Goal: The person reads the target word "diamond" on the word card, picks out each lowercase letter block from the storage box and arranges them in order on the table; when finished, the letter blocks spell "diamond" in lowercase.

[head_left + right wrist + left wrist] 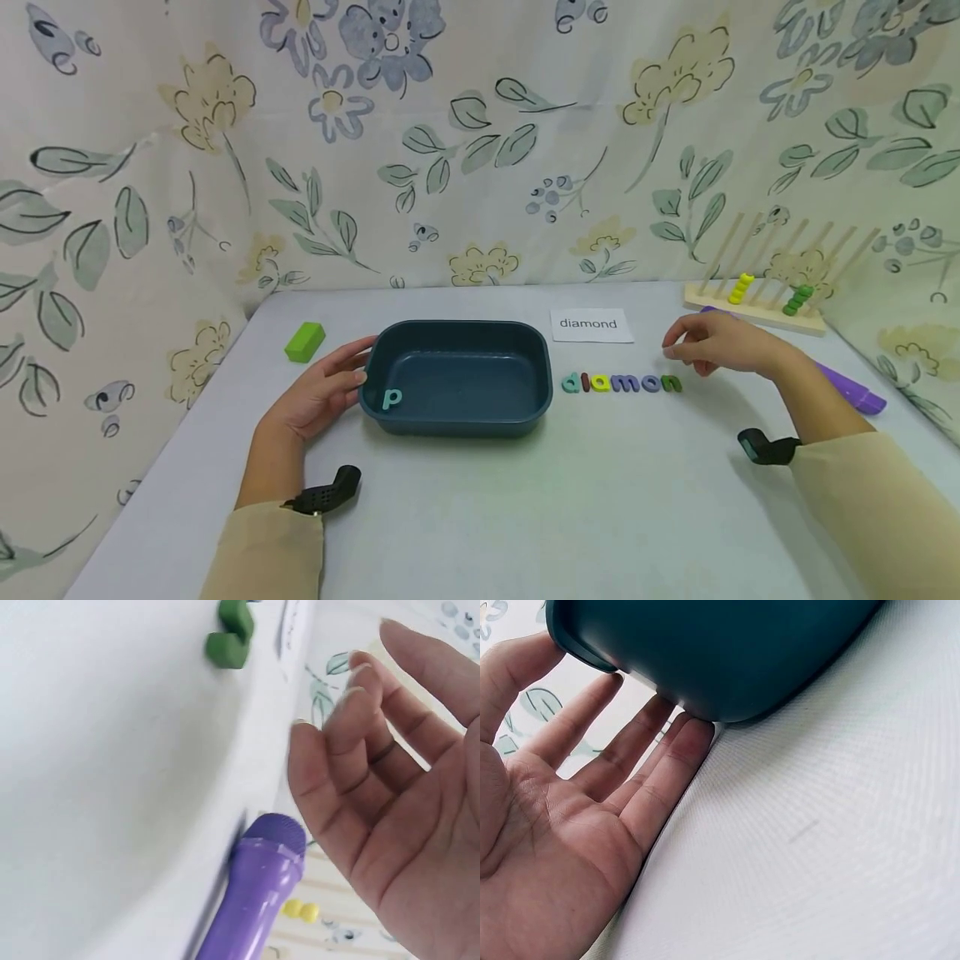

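My left hand (327, 392) lies at the left end of a dark teal plastic tub (457, 427). In the left wrist view its straight fingers (641, 761) touch the tub's outer wall, with the thumb at the rim. One teal letter p (392, 399) lies inside the tub. To the tub's right, several coloured letters spell "diamon", from a teal d (571, 382) to a green n (672, 383). My right hand (723, 343) hovers right of the n, above the table, its fingers loosely bent and nothing between them.
Above the letter row lies a white card (592, 326) printed "diamond". A green block (304, 342) sits at the left. Beyond my right hand are a wooden peg rack (753, 310) with yellow and green beads and a purple toy microphone (259, 889), partly behind my right forearm.
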Motion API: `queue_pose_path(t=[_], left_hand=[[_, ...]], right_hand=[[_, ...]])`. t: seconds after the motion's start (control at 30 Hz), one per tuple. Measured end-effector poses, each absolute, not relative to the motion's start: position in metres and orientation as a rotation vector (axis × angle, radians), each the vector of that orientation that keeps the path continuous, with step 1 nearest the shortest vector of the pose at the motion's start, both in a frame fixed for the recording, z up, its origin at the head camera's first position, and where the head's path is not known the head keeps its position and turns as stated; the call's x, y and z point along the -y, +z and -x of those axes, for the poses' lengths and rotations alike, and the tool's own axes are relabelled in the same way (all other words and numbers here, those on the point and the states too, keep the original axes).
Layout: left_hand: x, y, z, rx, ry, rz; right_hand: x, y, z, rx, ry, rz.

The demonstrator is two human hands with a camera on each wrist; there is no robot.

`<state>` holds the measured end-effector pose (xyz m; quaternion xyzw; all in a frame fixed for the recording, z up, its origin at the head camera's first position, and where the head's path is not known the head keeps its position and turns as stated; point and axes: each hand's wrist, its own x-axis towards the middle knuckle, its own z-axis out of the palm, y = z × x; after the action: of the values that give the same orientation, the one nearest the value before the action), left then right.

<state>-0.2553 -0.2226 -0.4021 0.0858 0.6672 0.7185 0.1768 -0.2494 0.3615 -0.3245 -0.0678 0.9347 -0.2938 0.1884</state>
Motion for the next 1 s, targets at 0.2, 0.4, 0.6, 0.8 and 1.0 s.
queue_pose_path(t=[0.2,0.4,0.6,0.8,1.0], left_hand=[[0.223,-0.402,0.255,-1.888,2.035,-0.247],[0.224,-0.402,0.255,-1.878,2.033,-0.244],[0.224,-0.401,0.256,-1.877,2.021,-0.267],[0.225,-0.401,0.257,-1.874,2.023,-0.279],[0.225,-0.403,0.256,-1.883,2.019,-0.267]], right_hand=[[-0.347,-0.307,0.253,-2.715,-0.903,0.239],[-0.329,-0.291,0.255,-2.755,-0.915,0.302],[-0.316,-0.283,0.256,-2.808,-0.926,0.367],[-0.298,-0.277,0.257,-2.792,-0.983,0.436],[-0.277,-0.273,0.262,-2.771,-1.019,0.532]])
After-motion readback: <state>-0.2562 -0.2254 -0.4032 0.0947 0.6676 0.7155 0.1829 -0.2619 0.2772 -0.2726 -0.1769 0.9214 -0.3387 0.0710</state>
